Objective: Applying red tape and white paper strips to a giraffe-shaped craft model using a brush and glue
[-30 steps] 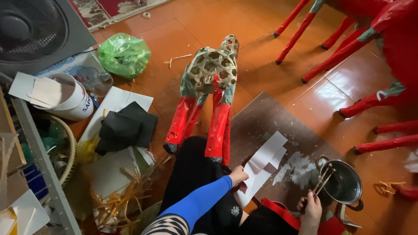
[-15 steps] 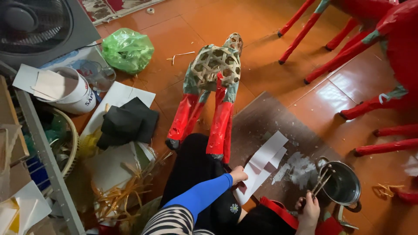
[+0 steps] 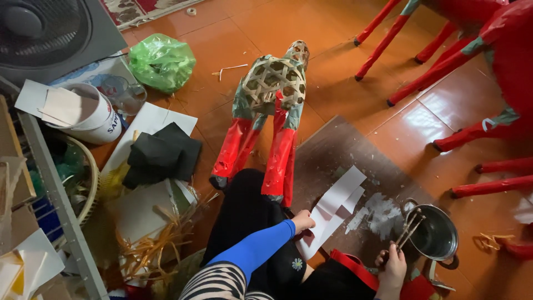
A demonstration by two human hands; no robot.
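the person is sitting on the floor over a dark board [image 3: 355, 161], and the left hand [image 3: 303, 220] is closing its fingers on the near edge of a stack of white paper strips [image 3: 335, 208] that is lying flat on that board, just beside the knee. the strips are looking thin, light and floppy, so they are likely bending and sliding over one another if lifted by one corner; pinching them near the middle of a long edge, or flat between thumb and fingers, seems the safer hold, and wet paste would probably be making them tear easily. the right hand [image 3: 393, 265] is gripping a bundle of thin sticks [image 3: 410, 229] whose tips are dipping into a small metal pot [image 3: 438, 236] at the board's edge; the sticks are looking stiff and light. a woven bamboo animal frame [image 3: 270, 105] with red-covered legs is lying just beyond the knees, apart from both hands
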